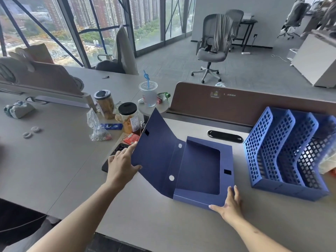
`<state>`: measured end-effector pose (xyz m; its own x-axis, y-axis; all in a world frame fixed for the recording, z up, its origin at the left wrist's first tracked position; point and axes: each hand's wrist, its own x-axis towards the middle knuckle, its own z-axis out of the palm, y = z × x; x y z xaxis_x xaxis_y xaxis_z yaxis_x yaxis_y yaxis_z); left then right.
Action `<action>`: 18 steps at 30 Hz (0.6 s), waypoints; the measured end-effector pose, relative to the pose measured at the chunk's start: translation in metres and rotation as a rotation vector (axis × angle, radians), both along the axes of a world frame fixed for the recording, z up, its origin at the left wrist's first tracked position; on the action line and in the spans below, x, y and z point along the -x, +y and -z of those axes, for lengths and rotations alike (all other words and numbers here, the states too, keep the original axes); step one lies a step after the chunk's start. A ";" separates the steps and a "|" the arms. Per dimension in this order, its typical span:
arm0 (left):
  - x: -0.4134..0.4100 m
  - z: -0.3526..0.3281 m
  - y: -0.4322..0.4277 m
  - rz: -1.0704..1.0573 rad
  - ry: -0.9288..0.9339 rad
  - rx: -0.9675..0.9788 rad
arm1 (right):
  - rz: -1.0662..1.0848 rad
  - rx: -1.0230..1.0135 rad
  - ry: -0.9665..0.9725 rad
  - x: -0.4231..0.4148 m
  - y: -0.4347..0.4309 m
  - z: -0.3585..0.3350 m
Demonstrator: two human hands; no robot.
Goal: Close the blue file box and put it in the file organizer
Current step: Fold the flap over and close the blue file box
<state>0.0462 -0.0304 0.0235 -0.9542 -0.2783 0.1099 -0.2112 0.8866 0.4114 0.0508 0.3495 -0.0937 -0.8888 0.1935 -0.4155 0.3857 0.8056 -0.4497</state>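
Note:
The blue file box (201,171) lies open on the desk in front of me, its lid (156,148) raised at a slant to the left. My left hand (121,166) grips the lid's left edge, thumb on the inside, fingers behind. My right hand (231,204) rests flat with spread fingers on the box's near right corner. The blue mesh file organizer (283,157) stands upright to the right of the box, with three slots that look empty.
Left of the box lie a dark keyboard (118,151), snack packets and two jars (127,117). A plastic cup with a blue straw (148,93) stands behind. A brown divider panel (236,104) runs along the desk's far edge. A black cable slot (225,136) sits behind the box.

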 end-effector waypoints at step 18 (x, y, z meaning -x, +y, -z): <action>0.021 0.008 0.127 0.531 -0.143 -0.600 | -0.097 0.688 0.274 0.043 -0.058 -0.134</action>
<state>0.0254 0.0968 0.0151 -0.9690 0.2427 -0.0466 0.0896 0.5207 0.8491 0.0081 0.2910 0.0408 -0.9778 -0.1150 -0.1753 0.1285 0.3322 -0.9344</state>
